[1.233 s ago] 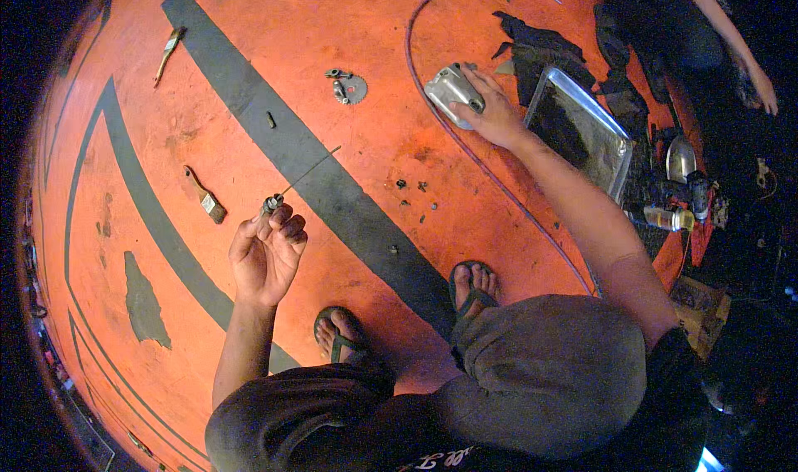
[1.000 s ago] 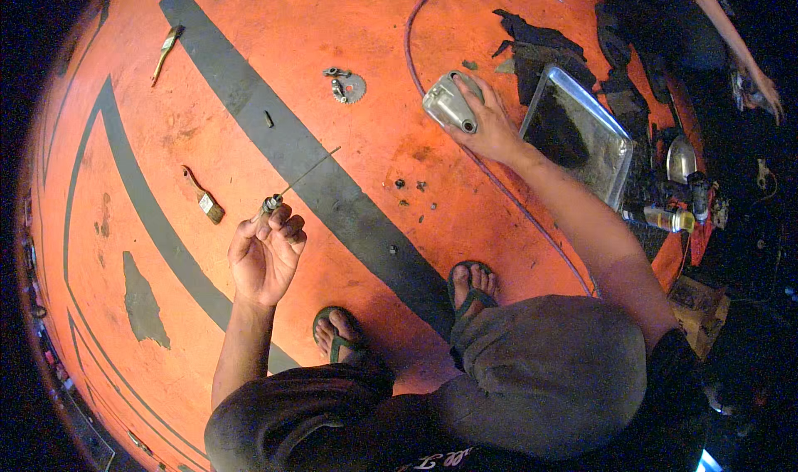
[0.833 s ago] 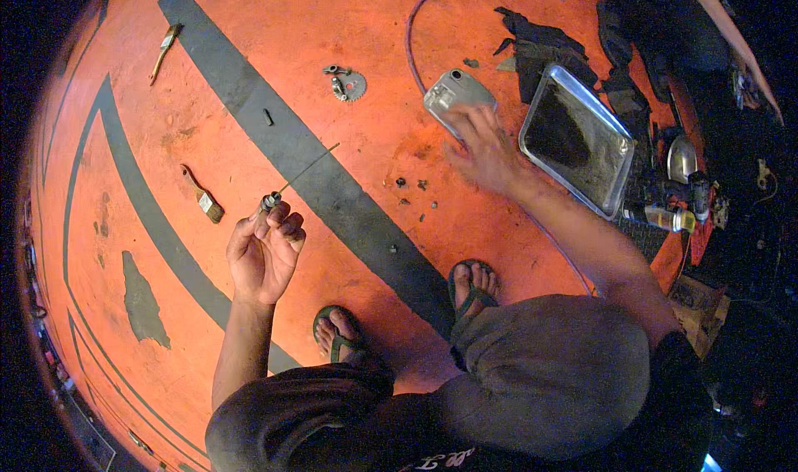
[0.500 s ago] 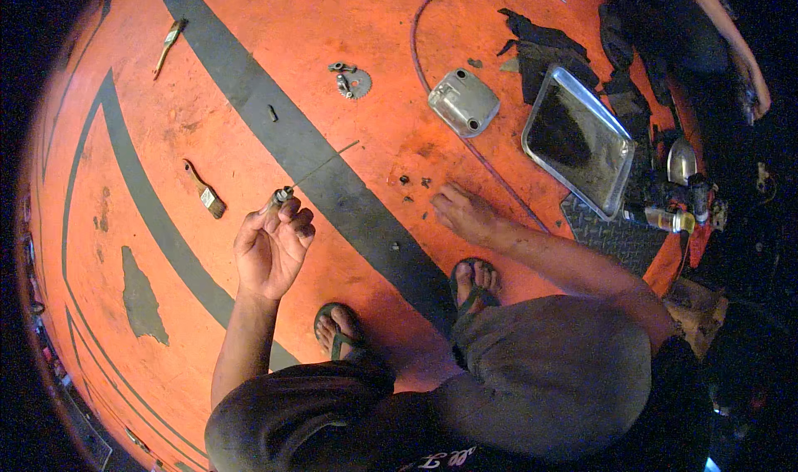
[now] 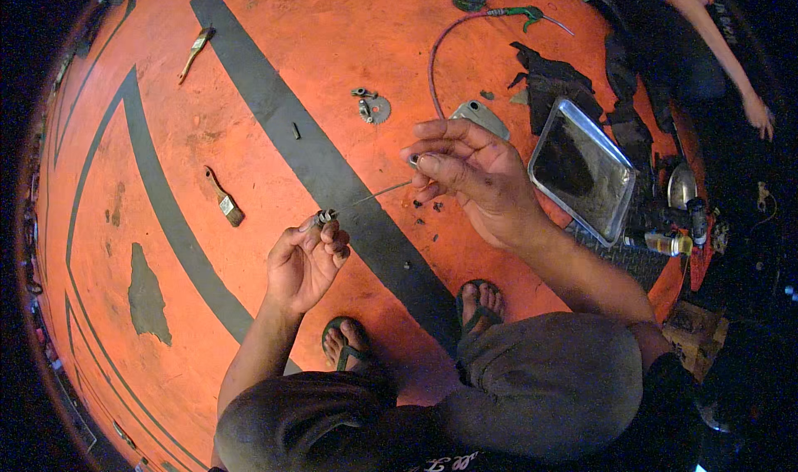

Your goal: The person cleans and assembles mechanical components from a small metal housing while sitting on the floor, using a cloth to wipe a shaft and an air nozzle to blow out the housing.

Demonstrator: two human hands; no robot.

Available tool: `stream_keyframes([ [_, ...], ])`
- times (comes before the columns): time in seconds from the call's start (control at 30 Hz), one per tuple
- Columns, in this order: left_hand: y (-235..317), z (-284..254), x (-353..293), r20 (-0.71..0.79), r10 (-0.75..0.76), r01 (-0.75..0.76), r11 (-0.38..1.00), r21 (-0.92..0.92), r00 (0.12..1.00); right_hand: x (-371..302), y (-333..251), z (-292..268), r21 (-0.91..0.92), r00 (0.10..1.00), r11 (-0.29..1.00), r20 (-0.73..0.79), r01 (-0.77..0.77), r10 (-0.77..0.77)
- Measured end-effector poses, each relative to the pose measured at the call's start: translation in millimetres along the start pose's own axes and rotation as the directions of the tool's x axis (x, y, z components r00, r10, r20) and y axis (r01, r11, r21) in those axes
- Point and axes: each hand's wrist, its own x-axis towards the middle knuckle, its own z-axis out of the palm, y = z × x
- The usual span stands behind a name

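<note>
My left hand (image 5: 306, 260) pinches a small cylindrical metal part (image 5: 327, 216) between thumb and fingertips. From this part a thin metal rod (image 5: 382, 193) reaches up and right toward my right hand (image 5: 482, 181). The right thumb and fingers close on a small ring-like metal piece (image 5: 414, 161), close to the rod's far end. Whether rod and ring piece touch is hidden by the fingers. Below the right fingertips, several small dark bits (image 5: 418, 205) lie on the orange floor. Partly behind the right hand is a silver metal cover (image 5: 482, 119).
A toothed disc (image 5: 380, 108) with small metal parts lies ahead. Two paintbrushes (image 5: 223, 199) rest at left. To the right are a metal tray (image 5: 533, 172), dark cloth (image 5: 553, 81) and a jar (image 5: 662, 242). A hose (image 5: 433, 56) carries a green air gun (image 5: 522, 16). Another person's arm (image 5: 725, 52) hangs at upper right.
My right hand has risen from the floor bits to the rod's end and now pinches a small ring piece. The left hand has shifted right. A bottle has come into view at the top.
</note>
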Motion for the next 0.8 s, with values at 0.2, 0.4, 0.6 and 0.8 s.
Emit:
stream_keyframes([
  [0.2,-1.3,-4.7,3.7,0.099,0.024,-0.022,0.999,-0.025,0.995,-5.2,3.3,-1.2,-0.057,1.000,0.998,0.015,0.026,-0.025],
  [0.4,-2.4,15.0,3.5,-0.025,-0.011,0.009,0.996,-0.088,1.000,-6.3,13.1,0.6,-0.023,0.999,1.000,0.045,-0.021,0.022],
  [0.6,1.4,8.1,0.5,-0.062,0.002,-0.007,0.998,-0.065,0.998,2.7,22.5,-7.4,-0.132,1.000,0.991,0.018,-0.012,0.015],
  [0.8,-0.4,-0.5,6.9,-0.004,0.004,-0.004,1.000,-0.016,1.000,-5.9,60.6,-43.6,-0.260,0.944,0.909,-0.137,-0.326,0.300],
])
